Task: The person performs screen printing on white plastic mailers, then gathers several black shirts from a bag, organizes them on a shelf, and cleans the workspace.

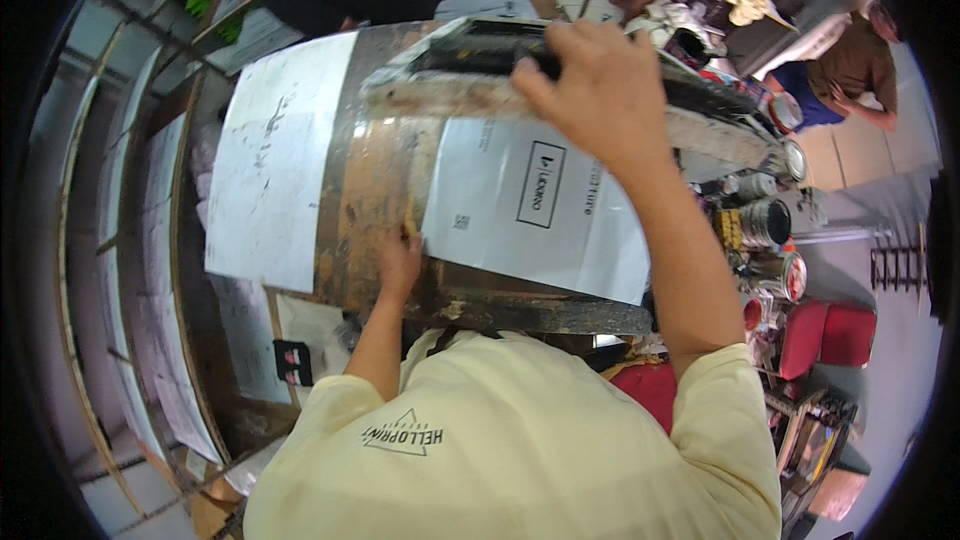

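"Scuffed brown wooden board [365,180], cluttered workshop all around. Where does the flat white sheet with black print [535,210] lie?"

"On the board, just right of the left hand [400,265], which reaches near its edge. Whether those fingers pinch anything, nobody can tell."

"And the right hand [608,90]?"

"It grasps the long, grimy whitish frame with a dark inner side [430,95], tilted at the sheet's far end."

"Screen printing, then, between strokes?"

"Seemingly. Next probably calls for keeping the frame clear while the left hand manages the sheet."
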